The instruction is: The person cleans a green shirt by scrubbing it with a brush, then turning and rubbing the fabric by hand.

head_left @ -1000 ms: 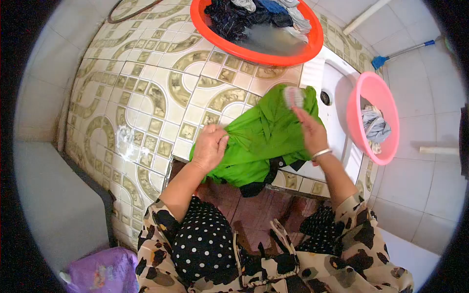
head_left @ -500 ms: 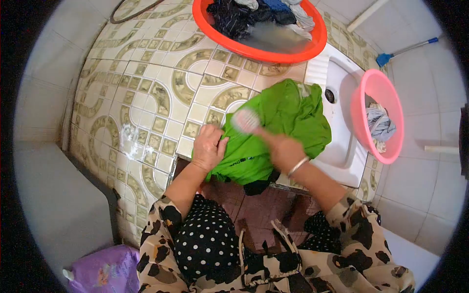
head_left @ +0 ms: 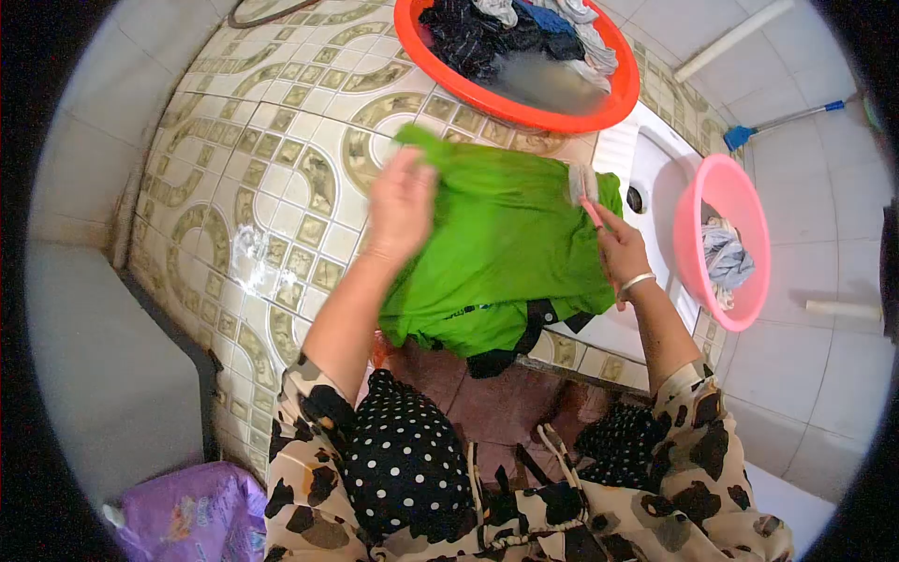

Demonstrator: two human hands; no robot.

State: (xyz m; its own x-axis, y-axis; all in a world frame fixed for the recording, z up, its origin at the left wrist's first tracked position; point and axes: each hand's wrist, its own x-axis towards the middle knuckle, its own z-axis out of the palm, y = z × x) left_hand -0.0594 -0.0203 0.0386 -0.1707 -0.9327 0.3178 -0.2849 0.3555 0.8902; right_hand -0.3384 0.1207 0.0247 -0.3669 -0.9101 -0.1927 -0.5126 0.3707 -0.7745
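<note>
A green garment [head_left: 506, 229] with black trim lies spread over the tiled ledge and partly across the edge of the white squat toilet [head_left: 660, 155]. My left hand [head_left: 405, 206], blurred by motion, is closed on the garment's upper left part and pulls the cloth up. In my right hand [head_left: 623, 251] is a scrub brush [head_left: 582, 184] by its pink handle. The bristle head rests at the garment's upper right, and its bristles seem to face the cloth.
Behind the garment stands a red basin [head_left: 529, 114] of dark and white clothes in cloudy water. A pink basin [head_left: 688, 225] with light cloths leans at the right. A blue-headed brush [head_left: 738, 137] lies against the wall. A purple bag [head_left: 192, 515] sits lower left.
My left hand has moved up and away from me, drawing the green cloth out wider and flatter. The right hand has carried the brush rightward to the garment's far right side.
</note>
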